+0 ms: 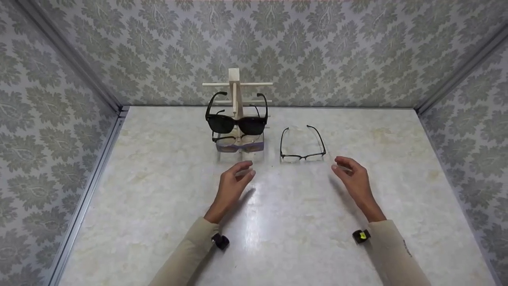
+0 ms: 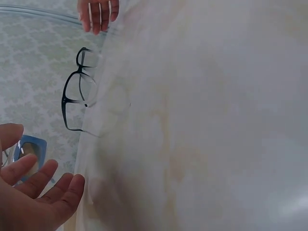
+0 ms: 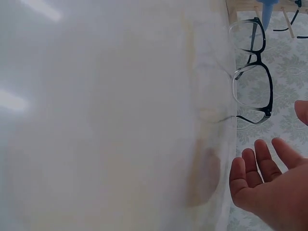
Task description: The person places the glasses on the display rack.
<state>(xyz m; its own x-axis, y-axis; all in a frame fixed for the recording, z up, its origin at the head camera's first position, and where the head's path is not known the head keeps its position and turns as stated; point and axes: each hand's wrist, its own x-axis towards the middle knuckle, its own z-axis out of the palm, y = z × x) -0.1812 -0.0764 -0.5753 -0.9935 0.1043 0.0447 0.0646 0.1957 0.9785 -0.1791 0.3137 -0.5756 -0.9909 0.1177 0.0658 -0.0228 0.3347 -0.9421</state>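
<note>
A pair of black-rimmed eyeglasses [image 1: 303, 157] rests on the table with its temples unfolded toward the back wall; both wrist views show its frame, black above and clear below. To its right is my right hand [image 1: 354, 176], fingers loosely bent and holding nothing. My left hand [image 1: 235, 180] hovers in front of the wooden display stand [image 1: 234, 74], thumb and fingers apart with nothing between them. Dark sunglasses [image 1: 237, 124] hang on the stand, above thin-rimmed glasses [image 1: 226, 140] and blue-framed tinted glasses [image 1: 240, 148].
The pale marbled table [image 1: 158, 190] is bordered by patterned wall panels [image 1: 293, 51] at the back and both sides. Wooden pegs [image 1: 256, 84] stick out sideways from the top of the stand. A small dark camera [image 1: 361, 236] sits at the right wrist.
</note>
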